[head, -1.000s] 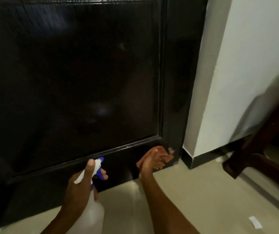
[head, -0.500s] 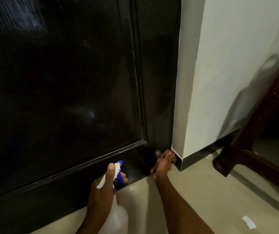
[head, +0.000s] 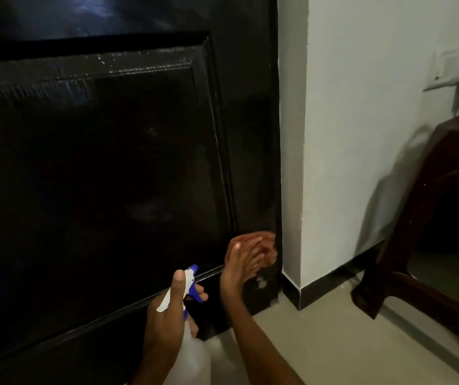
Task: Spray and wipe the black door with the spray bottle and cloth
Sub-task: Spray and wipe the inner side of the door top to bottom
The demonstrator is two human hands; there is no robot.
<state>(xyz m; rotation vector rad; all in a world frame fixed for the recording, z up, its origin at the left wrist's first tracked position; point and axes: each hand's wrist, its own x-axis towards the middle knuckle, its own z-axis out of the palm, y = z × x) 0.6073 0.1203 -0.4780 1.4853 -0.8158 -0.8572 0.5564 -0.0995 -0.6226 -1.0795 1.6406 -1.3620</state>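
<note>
Black door, right hand flat, pressing cloth, left hand gripping spray bottle

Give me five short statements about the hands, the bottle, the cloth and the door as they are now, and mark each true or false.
1. The left hand grips the spray bottle. True.
2. The right hand presses the cloth against the black door. True.
3. The cloth is at the door's top edge. False: it is low on the door, near the bottom right corner, beside the white wall.
4. The spray bottle's nozzle is red. False: its trigger and nozzle tip are blue, on a white head.
5. Wet droplets show on the panel's upper moulding. True.
</note>
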